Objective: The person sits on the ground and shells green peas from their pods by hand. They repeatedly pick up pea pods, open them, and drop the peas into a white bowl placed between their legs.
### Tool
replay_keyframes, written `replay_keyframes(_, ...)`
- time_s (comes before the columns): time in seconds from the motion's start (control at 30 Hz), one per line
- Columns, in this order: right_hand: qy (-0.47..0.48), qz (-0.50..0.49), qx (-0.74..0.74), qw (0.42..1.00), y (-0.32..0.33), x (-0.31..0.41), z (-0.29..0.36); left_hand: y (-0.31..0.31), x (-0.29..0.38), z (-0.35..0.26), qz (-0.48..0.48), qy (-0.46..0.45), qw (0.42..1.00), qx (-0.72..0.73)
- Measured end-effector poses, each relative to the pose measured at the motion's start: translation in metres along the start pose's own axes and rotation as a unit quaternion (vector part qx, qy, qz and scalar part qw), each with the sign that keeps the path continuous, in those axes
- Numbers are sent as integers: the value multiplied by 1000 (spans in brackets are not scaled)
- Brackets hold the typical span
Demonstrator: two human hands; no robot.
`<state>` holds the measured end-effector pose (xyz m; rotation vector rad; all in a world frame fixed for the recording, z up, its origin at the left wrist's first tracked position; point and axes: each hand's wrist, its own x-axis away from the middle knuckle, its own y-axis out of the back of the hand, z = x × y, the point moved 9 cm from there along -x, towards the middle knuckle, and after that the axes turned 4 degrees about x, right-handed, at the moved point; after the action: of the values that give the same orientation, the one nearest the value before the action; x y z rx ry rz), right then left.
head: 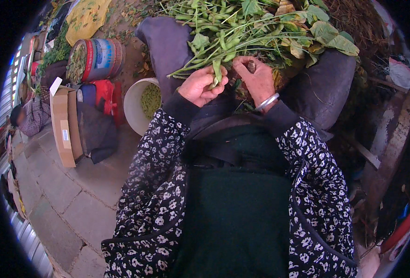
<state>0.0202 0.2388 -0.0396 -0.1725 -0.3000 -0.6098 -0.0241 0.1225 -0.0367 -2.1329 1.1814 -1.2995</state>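
Note:
My left hand (203,85) holds an opened green bean pod (217,71) between thumb and fingers. Just right of it is my right hand (257,78), its fingers curled and a metal bangle (268,101) at the wrist. A small brownish-grey thing (251,66) shows at its fingers; whether it is held or worn is unclear. Beyond both hands, bean stalks (241,43) with plump green pods and yellowing leaves lie across my lap. A white bucket (134,113) containing shelled green beans (151,100) stands left of my left sleeve.
Farther left are an open cardboard box (62,128) with dark cloth beside it, a red bag (104,97) and a tipped printed drum (99,59) holding plant scraps. Another person (34,116) is at the far left. At right stands a worn wooden piece (394,139).

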Motion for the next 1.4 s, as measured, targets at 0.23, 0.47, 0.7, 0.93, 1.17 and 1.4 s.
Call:
replay_keyframes(0.23, -165, 32, -180, 969, -17, -6, -23, 11, 0, 17, 6, 57, 992, 115)
replay_keyframes(0.47, -163, 46, -180, 969, -17, -7, -28, 14, 3, 18, -4, 35, 997, 76)
replay_keyframes(0.7, -116, 52, -114, 985, -9, 1, -13, -10, 15, 34, 97, 119, 981, -119)
replay_keyframes(0.93, 188, 19, 140, 972, -6, 20, 54, 8, 4, 4, -174, -93, 980, 0)
replay_keyframes(1.17, 179, 43, 131, 974, -10, 30, 49, 10, -2, 13, -192, -97, 971, 99)
replay_keyframes(1.4, -15, 159, 106, 981, -15, 39, -7, 9, -3, 2, -196, -140, 970, 4)
